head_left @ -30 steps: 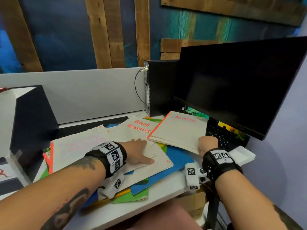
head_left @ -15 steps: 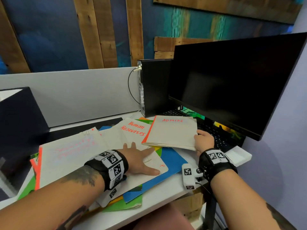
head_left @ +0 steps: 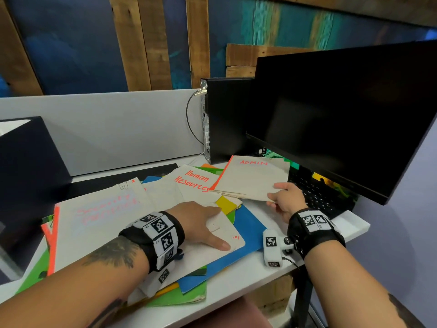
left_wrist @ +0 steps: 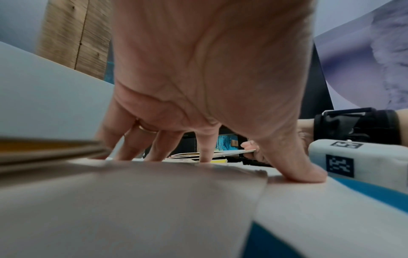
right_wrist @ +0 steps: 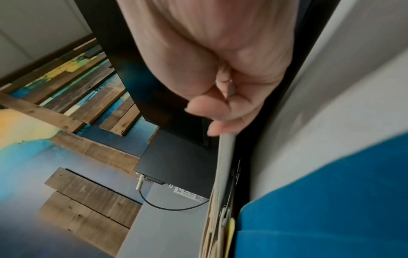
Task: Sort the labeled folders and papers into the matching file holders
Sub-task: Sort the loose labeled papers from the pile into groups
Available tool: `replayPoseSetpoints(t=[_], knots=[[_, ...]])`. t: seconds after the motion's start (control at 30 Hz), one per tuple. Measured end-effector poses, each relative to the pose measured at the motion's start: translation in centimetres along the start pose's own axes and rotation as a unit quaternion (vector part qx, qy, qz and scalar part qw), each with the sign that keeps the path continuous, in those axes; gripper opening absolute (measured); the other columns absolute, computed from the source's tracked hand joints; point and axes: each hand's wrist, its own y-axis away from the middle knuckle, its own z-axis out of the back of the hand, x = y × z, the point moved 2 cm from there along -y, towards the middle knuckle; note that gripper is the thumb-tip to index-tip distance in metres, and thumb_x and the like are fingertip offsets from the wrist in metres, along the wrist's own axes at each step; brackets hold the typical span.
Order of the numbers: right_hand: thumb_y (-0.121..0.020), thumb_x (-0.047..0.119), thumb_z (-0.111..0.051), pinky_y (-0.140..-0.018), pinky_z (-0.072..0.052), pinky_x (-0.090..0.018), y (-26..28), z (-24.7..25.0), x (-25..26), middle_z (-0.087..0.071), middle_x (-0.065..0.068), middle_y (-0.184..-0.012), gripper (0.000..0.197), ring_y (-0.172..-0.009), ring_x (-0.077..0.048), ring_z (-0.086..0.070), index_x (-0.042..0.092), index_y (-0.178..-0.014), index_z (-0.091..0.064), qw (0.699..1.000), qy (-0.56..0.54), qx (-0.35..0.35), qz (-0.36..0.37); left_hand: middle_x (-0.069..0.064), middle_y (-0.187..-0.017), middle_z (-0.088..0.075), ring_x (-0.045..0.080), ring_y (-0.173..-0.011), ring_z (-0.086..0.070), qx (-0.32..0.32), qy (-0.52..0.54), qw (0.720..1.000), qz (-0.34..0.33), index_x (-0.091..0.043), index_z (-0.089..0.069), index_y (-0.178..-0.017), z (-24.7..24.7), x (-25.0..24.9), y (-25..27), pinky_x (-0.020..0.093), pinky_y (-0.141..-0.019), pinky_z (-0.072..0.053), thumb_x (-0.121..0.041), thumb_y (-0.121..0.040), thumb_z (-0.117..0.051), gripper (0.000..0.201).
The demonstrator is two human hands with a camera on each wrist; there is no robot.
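A beige folder marked ADMIN (head_left: 250, 178) with an orange spine is lifted off the pile at the desk's back right. My right hand (head_left: 282, 200) pinches its near right corner, thumb on top; the right wrist view shows the folder's edge (right_wrist: 225, 157) between thumb and fingers. My left hand (head_left: 201, 223) lies flat with spread fingers (left_wrist: 205, 153) pressing a beige folder (head_left: 222, 237) on the pile. Under it lie a Human Resources folder (head_left: 194, 183), a pale folder with faded red writing (head_left: 99, 214), and blue (head_left: 248, 233), yellow and green folders.
A black monitor (head_left: 343, 114) and keyboard (head_left: 314, 192) stand at the right, a black computer tower (head_left: 224, 119) behind the pile. A dark file holder (head_left: 26, 174) stands at the left. A grey partition (head_left: 106, 129) runs along the back.
My right hand has raised the ADMIN folder's near edge off the pile and drawn it slightly right. The left hand stays pressed flat on the pile.
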Motion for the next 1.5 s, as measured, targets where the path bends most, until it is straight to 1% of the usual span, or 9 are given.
replayPoseSetpoints(t=[0.27, 0.47, 0.67, 0.77, 0.93, 1.13, 1.27, 1.4, 1.5], knots=[[-0.096, -0.011, -0.043, -0.047, -0.056, -0.026, 0.1, -0.4, -0.7, -0.062, -0.016, -0.114, 0.034, -0.052, -0.024, -0.065, 0.01, -0.114, -0.062, 0.988, -0.089, -0.122, 0.033, 0.004, -0.159, -0.036, 0.027, -0.143, -0.038, -0.003, 0.008, 1.0, -0.001, -0.042, -0.017, -0.158, 0.0, 0.1, 0.4, 0.04, -0.114, -0.031, -0.088, -0.067, -0.062, 0.111], [-0.1, -0.011, -0.031, -0.056, -0.062, -0.033, 0.9, -3.4, -1.3, -0.056, -0.018, -0.106, 0.045, -0.076, -0.03, -0.066, 0.01, -0.138, -0.042, 0.99, -0.135, -0.04, 0.007, 0.007, -0.162, -0.032, 0.029, -0.145, -0.036, 0.001, 0.01, 1.0, -0.001, -0.042, -0.015, -0.158, -0.1, 0.4, 0.1, 0.041, -0.117, -0.031, -0.09, -0.065, -0.061, 0.114], [-0.098, -0.014, -0.039, -0.068, -0.06, -0.028, -0.2, -2.5, -0.9, -0.063, -0.017, -0.093, 0.044, -0.069, -0.022, -0.066, 0.007, -0.132, -0.056, 0.992, -0.103, -0.076, -0.02, 0.005, -0.164, -0.028, 0.028, -0.147, -0.034, -0.003, 0.004, 1.0, -0.005, -0.041, -0.014, -0.159, -0.1, 0.6, 0.0, 0.041, -0.118, -0.029, -0.089, -0.067, -0.059, 0.113], [-0.09, -0.009, -0.055, -0.065, -0.059, -0.032, 0.1, -2.5, -0.2, -0.06, -0.02, -0.115, 0.044, -0.077, -0.025, -0.064, 0.016, -0.127, -0.058, 0.995, -0.013, -0.103, 0.001, 0.005, -0.165, -0.027, 0.028, -0.147, -0.033, -0.005, -0.003, 1.0, 0.0, -0.041, -0.014, -0.159, -0.2, 0.8, -0.1, 0.041, -0.118, -0.029, -0.088, -0.07, -0.057, 0.109], [-0.083, 0.022, -0.074, -0.087, -0.047, -0.038, 2.8, -3.5, 1.5, -0.015, -0.012, -0.149, 0.068, -0.111, -0.038, -0.048, 0.021, -0.139, -0.036, 0.947, 0.296, -0.108, 0.069, 0.003, -0.162, -0.033, 0.027, -0.145, -0.035, -0.026, -0.018, 0.999, 0.008, -0.04, -0.018, -0.159, -0.4, 1.3, 0.1, 0.041, -0.116, -0.033, -0.086, -0.079, -0.048, 0.097], [-0.083, 0.036, -0.08, -0.096, -0.049, -0.04, 5.4, -7.0, 0.8, -0.057, -0.006, -0.125, 0.045, -0.11, -0.025, -0.055, 0.018, -0.117, -0.056, 0.901, 0.389, 0.102, 0.161, 0.003, -0.136, -0.058, 0.026, -0.123, -0.055, -0.079, -0.048, 0.995, 0.047, -0.028, -0.036, -0.151, -0.8, 1.6, 0.5, 0.038, -0.091, -0.045, -0.085, -0.083, -0.041, 0.088], [-0.074, 0.061, -0.078, -0.096, -0.048, -0.036, 7.0, -8.5, -0.8, -0.055, -0.001, -0.123, 0.073, -0.11, -0.021, -0.055, 0.013, -0.126, -0.058, 0.817, 0.524, 0.2, 0.133, 0.003, -0.121, -0.064, 0.023, -0.11, -0.059, -0.089, -0.064, 0.99, 0.091, -0.019, -0.054, -0.13, -1.0, 2.1, 1.2, 0.035, -0.078, -0.041, -0.087, -0.082, -0.038, 0.084], [-0.061, 0.068, -0.081, -0.095, -0.051, -0.04, 7.5, -9.0, -1.1, -0.054, -0.005, -0.126, 0.087, -0.113, -0.025, -0.055, 0.016, -0.126, -0.056, 0.794, 0.564, 0.18, 0.14, 0.005, -0.114, -0.068, 0.027, -0.105, -0.063, -0.086, -0.075, 0.981, 0.156, -0.015, -0.063, -0.12, -1.6, 2.8, 1.4, 0.043, -0.095, -0.048, -0.095, -0.073, -0.034, 0.097], [-0.061, 0.056, -0.089, -0.098, -0.05, -0.04, 7.7, -8.7, -1.0, -0.058, -0.003, -0.125, 0.083, -0.116, -0.025, -0.056, 0.015, -0.125, -0.056, 0.82, 0.533, 0.164, 0.129, 0.009, -0.125, -0.064, 0.035, -0.119, -0.057, -0.074, -0.103, 0.975, 0.18, -0.013, -0.059, -0.126, -1.8, 2.3, 1.5, 0.064, -0.112, -0.028, -0.09, -0.079, -0.031, 0.094]])
